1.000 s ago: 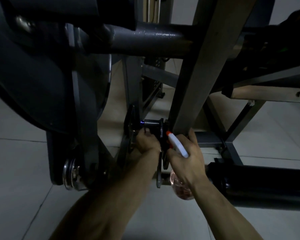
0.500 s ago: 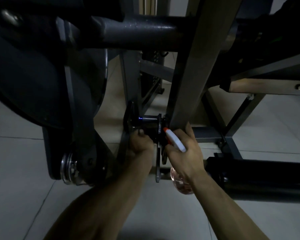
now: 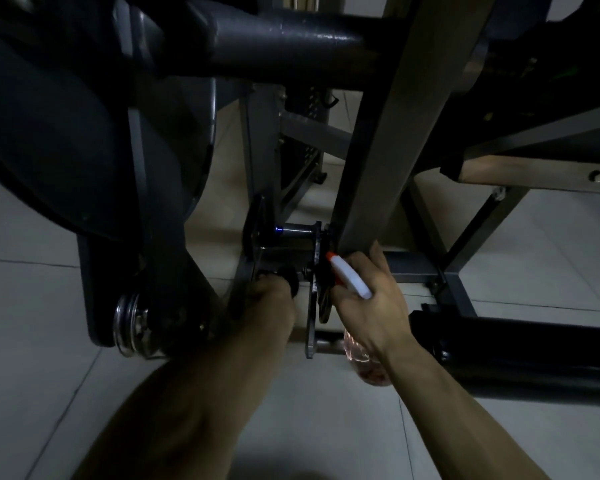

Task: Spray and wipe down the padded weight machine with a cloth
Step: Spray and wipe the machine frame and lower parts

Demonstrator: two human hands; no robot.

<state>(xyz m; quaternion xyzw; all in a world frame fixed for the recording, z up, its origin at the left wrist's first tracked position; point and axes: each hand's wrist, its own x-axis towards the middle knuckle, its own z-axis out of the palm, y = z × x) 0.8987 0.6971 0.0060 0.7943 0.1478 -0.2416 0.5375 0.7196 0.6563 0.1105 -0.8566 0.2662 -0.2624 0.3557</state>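
Dim room with a pale tiled floor [image 3: 32, 306]. The weight machine [image 3: 378, 150] fills the upper view: a square grey upright runs down the centre and a round dark crossbar [image 3: 291, 39] passes behind it at the top. A chrome pulley [image 3: 132, 323] sits low on the left arm of the frame. A black padded roller [image 3: 516, 348] lies level at lower right, just above the floor.

The left hand [image 3: 271, 299] reaches into the lower mechanism, knuckles up, touching or just beside a black knob [image 3: 290, 277] between two flat metal plates [image 3: 314, 299]. Its fingers are hidden in shadow, so I cannot tell whether it grips anything, cloth included.

The right hand [image 3: 371, 296] grips a spray bottle [image 3: 352, 280] by the neck, fingers wrapped round the white head, just beside the foot of the upright. The orange nozzle tip [image 3: 330, 256] points left toward the nearer plate. The clear body, holding pinkish liquid, hangs below the wrist.
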